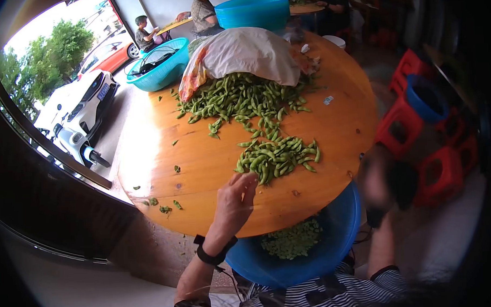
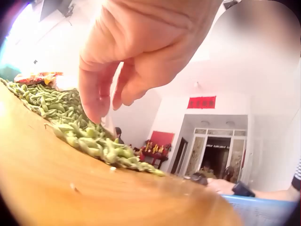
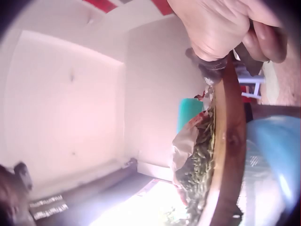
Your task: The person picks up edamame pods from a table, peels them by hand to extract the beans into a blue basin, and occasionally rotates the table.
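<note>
- Along the round table [image 1: 208, 160], could send pods off the curved near edge with too broad a sweep of the wrist.
- At the blue basin [image 1: 345, 215], tucked below that edge, might catch whole pods by accident (a nuisance to pick out).
- Around the big heap [image 1: 222, 97], half under a pale cloth [image 1: 253, 56], could start a slide by tugging low on the loose front.
- In the small pile [image 1: 272, 158] of green pods, near the table's front and just ahead of the left hand [image 1: 231, 205], may scatter several through a hasty reach.
- As for the right hand [image 1: 375, 176], well apart from the left, just a blur from the head; bent fingers in the right wrist view, close to something dark [image 1: 403, 183]. Cannot tell whether gripped.
- Between left thumb and fingertips, a gap with nothing pinched, plain only in the left wrist view.
- Inside the basin, pale beans [image 1: 294, 241], visible from the head alone; from the left wrist, merely blue rim.
</note>
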### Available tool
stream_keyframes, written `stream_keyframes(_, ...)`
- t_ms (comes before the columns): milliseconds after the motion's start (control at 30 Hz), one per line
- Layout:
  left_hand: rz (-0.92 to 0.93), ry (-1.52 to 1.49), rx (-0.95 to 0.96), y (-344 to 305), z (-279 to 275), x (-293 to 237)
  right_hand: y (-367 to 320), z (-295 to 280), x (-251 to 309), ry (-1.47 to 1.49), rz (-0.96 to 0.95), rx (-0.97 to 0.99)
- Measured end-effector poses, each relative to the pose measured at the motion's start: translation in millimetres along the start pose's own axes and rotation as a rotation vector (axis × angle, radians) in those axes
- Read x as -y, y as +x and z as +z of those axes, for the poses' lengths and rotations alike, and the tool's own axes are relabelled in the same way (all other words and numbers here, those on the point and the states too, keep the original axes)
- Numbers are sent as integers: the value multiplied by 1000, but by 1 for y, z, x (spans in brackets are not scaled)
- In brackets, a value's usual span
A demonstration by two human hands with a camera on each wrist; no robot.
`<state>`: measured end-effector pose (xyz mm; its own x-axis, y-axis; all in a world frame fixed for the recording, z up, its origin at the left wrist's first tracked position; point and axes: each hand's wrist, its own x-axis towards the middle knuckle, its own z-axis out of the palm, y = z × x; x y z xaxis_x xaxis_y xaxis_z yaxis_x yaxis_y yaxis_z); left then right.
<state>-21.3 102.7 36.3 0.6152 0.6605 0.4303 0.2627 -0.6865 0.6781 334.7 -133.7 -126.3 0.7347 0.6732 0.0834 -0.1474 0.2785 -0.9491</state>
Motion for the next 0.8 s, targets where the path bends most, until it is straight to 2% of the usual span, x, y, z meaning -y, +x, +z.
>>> stream_keyframes(33, 24, 54, -58, 19, 8, 13, -8, 6, 16, 5, -16, 8)
stream_keyframes(67, 31, 54, -62, 28, 15, 26, -14, 9, 28, -211, -85, -26)
stream_keyframes(100, 83, 125, 11, 35, 22, 38, -18, 8, 34, -427, -152, -64)
stream_keyframes(167, 150, 194, 84, 48, 29, 53, -13, 4, 40, -455, -193, -106)
stream_keyframes(233, -10, 174, 137, 50, 32, 62, -20, 28, 67, -811, -358, -330)
stream_keyframes(267, 21, 238, 167, 50, 30, 65, -35, 47, 93, -650, -196, -260)
stream_keyframes(300, 26, 238, 176, 48, 27, 62, -49, 69, 116, -648, -192, -270)
stream_keyframes(367, -168, 61, 157, 41, 20, 54, -66, 113, 152, -302, 40, 90)
stream_keyframes(433, -177, 2, 150, 35, 16, 55, -74, 145, 162, -416, 106, 334)
stream_keyframes(500, -220, -99, 113, 32, 12, 52, -70, 165, 140, -295, 7, 551)
stream_keyframes(533, -213, -100, 113, 33, 11, 48, -62, 169, 121, -346, -72, 587)
stream_keyframes(567, -295, -186, 86, 33, 10, 42, -58, 177, 113, -398, -147, 627)
stream_keyframes(600, -379, -272, 59, 31, 8, 37, -56, 187, 116, -437, -18, 654)
stream_keyframes(633, -379, -273, 56, 27, 7, 27, -58, 194, 115, -438, -19, 657)
stream_keyframes(700, -360, -677, 170, 11, 6, 1, -60, 203, 107, -25, 184, 653)
stream_keyframes(733, -384, -714, 270, 2, 4, -12, -57, 203, 91, 120, 183, 687)
stream_keyframes(800, -451, -907, 279, -15, 12, -32, -60, 202, 86, 193, 221, 712)
